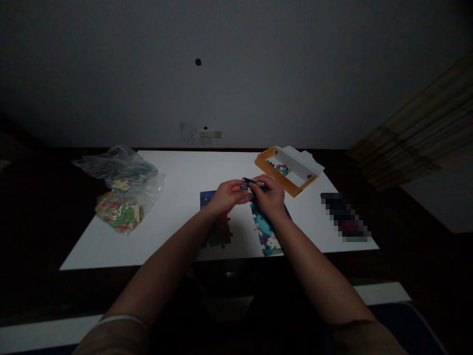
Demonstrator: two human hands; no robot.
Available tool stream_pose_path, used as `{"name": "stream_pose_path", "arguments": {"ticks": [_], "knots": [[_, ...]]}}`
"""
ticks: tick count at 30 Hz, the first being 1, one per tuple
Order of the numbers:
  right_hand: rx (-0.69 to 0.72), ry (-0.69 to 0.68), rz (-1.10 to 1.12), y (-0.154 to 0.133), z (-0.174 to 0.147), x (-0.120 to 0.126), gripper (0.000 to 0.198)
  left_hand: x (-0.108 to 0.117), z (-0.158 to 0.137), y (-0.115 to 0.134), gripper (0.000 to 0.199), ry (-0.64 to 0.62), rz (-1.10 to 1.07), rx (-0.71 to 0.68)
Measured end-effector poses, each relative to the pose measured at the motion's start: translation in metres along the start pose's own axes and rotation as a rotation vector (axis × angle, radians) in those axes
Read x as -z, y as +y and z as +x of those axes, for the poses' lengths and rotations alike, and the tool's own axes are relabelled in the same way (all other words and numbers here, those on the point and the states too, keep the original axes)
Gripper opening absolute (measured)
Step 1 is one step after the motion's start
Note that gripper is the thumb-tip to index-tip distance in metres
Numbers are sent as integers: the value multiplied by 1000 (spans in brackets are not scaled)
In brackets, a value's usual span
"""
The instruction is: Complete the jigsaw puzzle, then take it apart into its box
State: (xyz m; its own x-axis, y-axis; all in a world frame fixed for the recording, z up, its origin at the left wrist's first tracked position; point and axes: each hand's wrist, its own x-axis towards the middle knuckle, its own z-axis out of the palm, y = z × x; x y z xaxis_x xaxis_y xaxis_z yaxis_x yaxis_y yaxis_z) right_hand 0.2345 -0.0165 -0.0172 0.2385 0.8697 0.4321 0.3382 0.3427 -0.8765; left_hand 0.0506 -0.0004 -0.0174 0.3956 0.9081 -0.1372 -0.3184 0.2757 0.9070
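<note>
Both my hands meet above the middle of the white table. My left hand (228, 196) pinches the left side of some small jigsaw puzzle pieces (246, 189). On their other side, my right hand (270, 196) is closed around a few more pieces, partly hidden by the fingers. Below my left forearm lies a joined dark blue and reddish puzzle section (222, 230). A teal and purple puzzle section with white rabbits (266, 234) lies under my right wrist, partly covered by it.
An open orange box (261, 162) with white flaps and some puzzle pieces (283, 169) inside stands at the back right. Clear plastic bags (151, 187) of colourful pieces lie on the left. A blurred-out dark object (343, 217) is near the table's right edge.
</note>
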Motion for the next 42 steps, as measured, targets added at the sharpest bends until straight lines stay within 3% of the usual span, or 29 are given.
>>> {"name": "stream_pose_path", "arguments": {"ticks": [5, 12, 16, 22, 29, 33, 36, 39, 42], "knots": [[-92, 106, 69, 13, 3, -3, 50, -2, 8, -6, 36, 36, 112, -77], [-74, 233, 90, 15, 4, 4, 50, 3, -4, 4, 28, 52, 274, -166], [-120, 99, 132, 14, 6, 4, 53, 3, 0, 0, 33, 79, 204, -132], [-105, -54, 46, 6, 3, 1, 40, 6, 3, -1, 44, -7, 123, -94], [-102, -150, 19, -3, 3, 6, 42, 10, 3, -1, 52, 1, 343, -239], [-84, -34, -56, -5, 27, 25, 47, 10, -3, 8, 58, 16, 566, -369], [-140, 73, -349, 0, 62, 54, 49, 12, -8, 14, 50, -14, 826, -450], [-209, 45, -541, 7, 99, 90, 40, 14, -9, 17, 43, -30, 1157, -510], [-287, -110, -707, 9, 124, 120, 21, 17, -7, 17, 38, -12, 1229, -506]]}}
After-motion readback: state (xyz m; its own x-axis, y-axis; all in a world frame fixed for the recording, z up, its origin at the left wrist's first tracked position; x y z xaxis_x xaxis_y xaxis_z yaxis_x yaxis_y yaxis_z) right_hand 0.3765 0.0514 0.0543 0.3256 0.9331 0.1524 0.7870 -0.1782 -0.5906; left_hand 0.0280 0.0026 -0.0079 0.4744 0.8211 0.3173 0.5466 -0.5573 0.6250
